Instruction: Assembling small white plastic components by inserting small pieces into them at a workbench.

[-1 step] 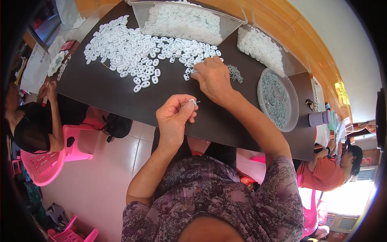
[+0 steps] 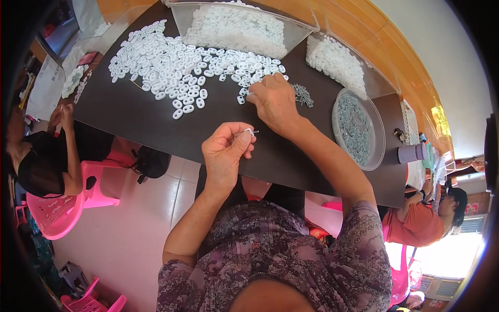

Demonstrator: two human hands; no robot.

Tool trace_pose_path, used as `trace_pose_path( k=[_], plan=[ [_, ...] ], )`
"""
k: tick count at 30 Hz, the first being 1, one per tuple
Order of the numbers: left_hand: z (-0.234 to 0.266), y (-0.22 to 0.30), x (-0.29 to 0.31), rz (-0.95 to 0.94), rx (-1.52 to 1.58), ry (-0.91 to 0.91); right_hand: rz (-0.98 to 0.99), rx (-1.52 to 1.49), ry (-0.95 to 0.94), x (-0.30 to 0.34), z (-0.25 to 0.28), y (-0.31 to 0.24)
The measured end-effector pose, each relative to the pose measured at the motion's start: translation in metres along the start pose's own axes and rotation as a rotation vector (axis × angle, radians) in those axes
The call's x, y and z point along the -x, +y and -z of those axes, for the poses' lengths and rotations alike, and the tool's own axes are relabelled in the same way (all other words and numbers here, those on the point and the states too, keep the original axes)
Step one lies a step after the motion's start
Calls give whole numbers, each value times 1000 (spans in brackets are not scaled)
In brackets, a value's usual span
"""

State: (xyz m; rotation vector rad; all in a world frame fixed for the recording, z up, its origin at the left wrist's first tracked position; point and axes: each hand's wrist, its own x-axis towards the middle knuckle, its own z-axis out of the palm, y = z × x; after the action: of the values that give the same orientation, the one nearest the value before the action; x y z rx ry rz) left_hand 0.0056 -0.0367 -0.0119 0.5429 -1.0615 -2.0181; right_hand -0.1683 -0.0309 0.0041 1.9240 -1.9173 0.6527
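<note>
Our left hand (image 2: 224, 151) pinches 1 small white plastic ring w/ thin metal pin (image 2: 251, 132); right hand (image 2: 273, 100), just beyond, fingers 1 loose white plastic ring (image 2: 242, 96) at heap's edge.

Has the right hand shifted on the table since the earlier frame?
No. The right hand sits at the same spot at the near edge of the white ring pile, just left of the small grey screw heap.
</note>
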Motion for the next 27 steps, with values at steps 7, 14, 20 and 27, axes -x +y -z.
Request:
trace_pose_path(
  k=[7, 14, 20, 27],
  plan=[
    [2, -1, 1, -19, 15, -21, 21, -44, -25, 5, 2, -3],
    [2, -2, 1, -35, 17, -18, 73, -38, 0, 6, 1, 0],
    [0, -2, 2, -31, 22, 6, -493, -743, -169, 18, 28, -7],
    [-1, 3, 3, -40, 26, 13, -735, -1185, -180, 30, 49, -21]
  ],
)
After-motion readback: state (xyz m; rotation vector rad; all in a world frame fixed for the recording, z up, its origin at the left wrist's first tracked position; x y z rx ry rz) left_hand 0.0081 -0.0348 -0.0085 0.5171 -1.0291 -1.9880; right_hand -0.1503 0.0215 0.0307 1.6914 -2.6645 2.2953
